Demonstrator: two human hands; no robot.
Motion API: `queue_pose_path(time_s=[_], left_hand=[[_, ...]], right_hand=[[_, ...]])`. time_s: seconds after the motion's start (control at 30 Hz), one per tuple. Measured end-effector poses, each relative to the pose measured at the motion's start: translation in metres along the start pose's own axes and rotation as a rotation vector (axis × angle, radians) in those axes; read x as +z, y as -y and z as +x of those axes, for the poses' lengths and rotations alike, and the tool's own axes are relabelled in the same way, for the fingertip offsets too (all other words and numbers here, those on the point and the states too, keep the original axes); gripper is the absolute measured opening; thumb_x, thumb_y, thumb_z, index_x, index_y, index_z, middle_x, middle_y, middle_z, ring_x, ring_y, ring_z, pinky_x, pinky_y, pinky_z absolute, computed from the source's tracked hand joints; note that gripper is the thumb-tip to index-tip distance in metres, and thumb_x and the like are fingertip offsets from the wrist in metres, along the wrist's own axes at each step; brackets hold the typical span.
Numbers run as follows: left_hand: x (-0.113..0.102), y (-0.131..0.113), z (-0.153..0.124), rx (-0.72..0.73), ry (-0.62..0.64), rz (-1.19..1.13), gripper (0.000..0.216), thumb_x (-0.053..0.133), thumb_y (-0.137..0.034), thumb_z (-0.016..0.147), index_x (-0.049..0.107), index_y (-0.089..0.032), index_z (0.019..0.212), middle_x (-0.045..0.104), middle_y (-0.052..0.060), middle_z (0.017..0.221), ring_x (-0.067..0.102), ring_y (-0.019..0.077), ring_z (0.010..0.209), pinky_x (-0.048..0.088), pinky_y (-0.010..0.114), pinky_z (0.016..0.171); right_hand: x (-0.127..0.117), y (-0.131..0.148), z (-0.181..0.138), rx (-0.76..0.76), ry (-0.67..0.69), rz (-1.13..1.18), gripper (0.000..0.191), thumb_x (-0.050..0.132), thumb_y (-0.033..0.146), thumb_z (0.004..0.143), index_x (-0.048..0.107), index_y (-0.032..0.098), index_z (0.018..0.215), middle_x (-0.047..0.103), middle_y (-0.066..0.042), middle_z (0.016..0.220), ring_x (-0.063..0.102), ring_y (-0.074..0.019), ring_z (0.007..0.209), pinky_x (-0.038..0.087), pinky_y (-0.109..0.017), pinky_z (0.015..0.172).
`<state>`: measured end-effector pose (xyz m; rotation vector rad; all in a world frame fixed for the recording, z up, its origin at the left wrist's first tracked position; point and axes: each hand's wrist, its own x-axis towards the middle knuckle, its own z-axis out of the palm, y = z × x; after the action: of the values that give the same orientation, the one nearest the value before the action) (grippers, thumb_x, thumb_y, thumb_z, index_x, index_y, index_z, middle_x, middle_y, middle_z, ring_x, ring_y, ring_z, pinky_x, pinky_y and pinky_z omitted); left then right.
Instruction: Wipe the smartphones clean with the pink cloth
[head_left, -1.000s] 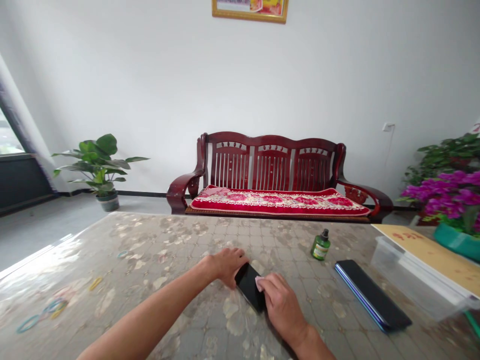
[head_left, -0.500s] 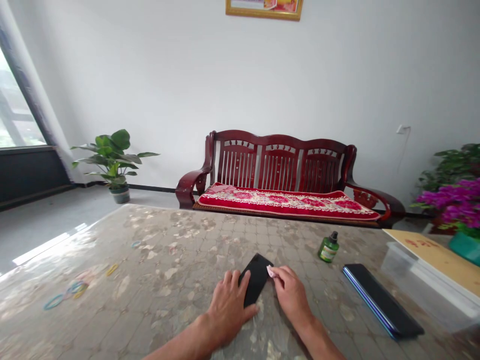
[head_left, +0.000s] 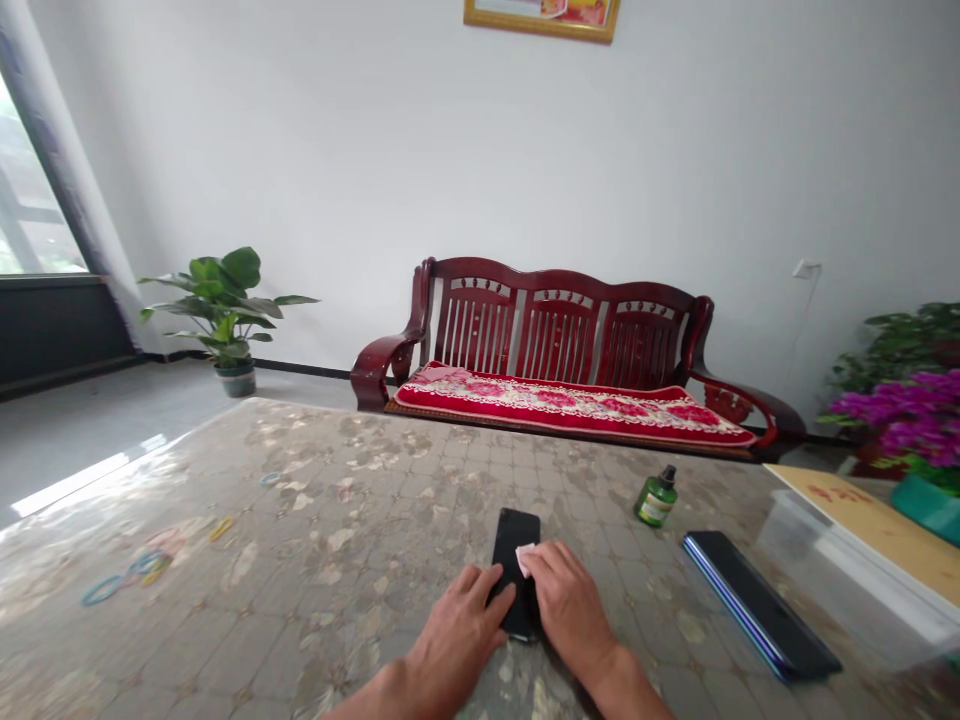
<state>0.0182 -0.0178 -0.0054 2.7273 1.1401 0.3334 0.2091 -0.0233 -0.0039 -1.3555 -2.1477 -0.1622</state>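
Observation:
A black smartphone (head_left: 517, 530) lies flat on the patterned tablecloth in front of me, its long side pointing nearly straight away. My left hand (head_left: 463, 625) grips its left edge, with index finger and thumb over the dark surface. In my right hand (head_left: 574, 605) a small folded piece of pale pink tissue or cloth (head_left: 524, 556) is pinched between the fingertips and pressed on the phone's right half. The phone's lower right edge is partly hidden by that hand.
To the right stand a green pump bottle (head_left: 657, 497), a stack of dark phones (head_left: 757, 600) and a clear plastic box (head_left: 825, 575) under a tan board (head_left: 870, 510). Colourful hair ties (head_left: 142, 568) lie at left. Beyond the table (head_left: 337, 540) is a wooden bench (head_left: 559, 330).
The phone has turned to point more directly away from me. My right hand has moved the pink piece from the phone's right edge onto its surface.

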Motion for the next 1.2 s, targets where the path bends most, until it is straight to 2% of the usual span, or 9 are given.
queue_pose_path(time_s=[0.1, 0.23, 0.4, 0.5, 0.67, 0.77, 1.07, 1.2], left_hand=[[0.009, 0.004, 0.002, 0.015, -0.003, 0.017, 0.046, 0.069, -0.020, 0.086, 0.057, -0.022, 0.131, 0.055, 0.009, 0.138, 0.051, 0.0287, 0.123, 0.041, 0.039, 0.107], [0.017, 0.007, 0.003, 0.022, -0.021, 0.024, 0.048, 0.069, -0.023, 0.088, 0.055, -0.022, 0.133, 0.054, 0.009, 0.139, 0.051, 0.0295, 0.122, 0.042, 0.040, 0.106], [0.015, 0.006, 0.001, 0.036, -0.031, 0.014, 0.048, 0.067, -0.022, 0.089, 0.053, -0.021, 0.135, 0.053, 0.010, 0.140, 0.051, 0.0291, 0.124, 0.043, 0.039, 0.106], [0.012, 0.004, -0.001, 0.033, -0.030, -0.001, 0.051, 0.070, -0.022, 0.088, 0.053, -0.023, 0.135, 0.053, 0.010, 0.141, 0.051, 0.0293, 0.125, 0.043, 0.040, 0.107], [0.008, 0.005, -0.001, 0.082, -0.043, -0.020, 0.049, 0.072, -0.024, 0.086, 0.055, -0.022, 0.131, 0.055, 0.011, 0.139, 0.050, 0.0290, 0.126, 0.044, 0.037, 0.107], [0.010, 0.006, 0.003, 0.120, -0.037, -0.032, 0.048, 0.071, -0.025, 0.086, 0.054, -0.024, 0.131, 0.055, 0.010, 0.138, 0.051, 0.0287, 0.125, 0.044, 0.038, 0.107], [0.019, 0.007, 0.005, 0.113, -0.070, -0.045, 0.048, 0.070, -0.028, 0.087, 0.054, -0.025, 0.132, 0.054, 0.010, 0.139, 0.051, 0.0286, 0.124, 0.045, 0.039, 0.106], [0.023, 0.005, 0.005, 0.106, -0.095, -0.045, 0.046, 0.068, -0.028, 0.089, 0.054, -0.025, 0.132, 0.056, 0.009, 0.138, 0.051, 0.0290, 0.125, 0.045, 0.041, 0.106]], right_hand=[[0.003, -0.005, 0.006, -0.013, 0.033, -0.058, 0.032, 0.049, 0.000, 0.087, 0.064, 0.022, 0.105, 0.066, -0.003, 0.096, 0.059, -0.0190, 0.091, 0.049, -0.031, 0.083], [0.011, -0.020, 0.030, -0.017, 0.063, -0.168, 0.031, 0.048, -0.001, 0.087, 0.065, 0.021, 0.102, 0.065, -0.004, 0.093, 0.058, -0.0196, 0.090, 0.048, -0.031, 0.081], [0.018, -0.030, 0.055, 0.011, 0.059, -0.253, 0.028, 0.049, -0.002, 0.085, 0.064, 0.021, 0.084, 0.064, -0.004, 0.084, 0.057, -0.0209, 0.084, 0.046, -0.031, 0.075], [0.019, -0.025, 0.048, 0.023, 0.036, -0.248, 0.030, 0.047, -0.004, 0.084, 0.062, 0.022, 0.081, 0.062, -0.004, 0.082, 0.056, -0.0207, 0.082, 0.044, -0.031, 0.073], [0.012, -0.016, 0.019, -0.012, 0.017, -0.214, 0.031, 0.048, -0.004, 0.085, 0.062, 0.022, 0.093, 0.063, -0.003, 0.089, 0.058, -0.0200, 0.083, 0.045, -0.031, 0.075], [0.008, -0.019, 0.011, -0.017, 0.009, -0.184, 0.028, 0.048, 0.000, 0.089, 0.062, 0.023, 0.092, 0.062, -0.001, 0.087, 0.059, -0.0189, 0.082, 0.045, -0.030, 0.073], [0.014, -0.031, 0.039, -0.002, 0.003, -0.297, 0.026, 0.052, 0.000, 0.087, 0.065, 0.022, 0.082, 0.064, -0.002, 0.081, 0.058, -0.0207, 0.082, 0.043, -0.032, 0.073], [0.011, -0.025, 0.036, -0.021, -0.014, -0.234, 0.026, 0.052, 0.000, 0.087, 0.067, 0.022, 0.087, 0.065, -0.001, 0.082, 0.058, -0.0202, 0.082, 0.043, -0.031, 0.074]])
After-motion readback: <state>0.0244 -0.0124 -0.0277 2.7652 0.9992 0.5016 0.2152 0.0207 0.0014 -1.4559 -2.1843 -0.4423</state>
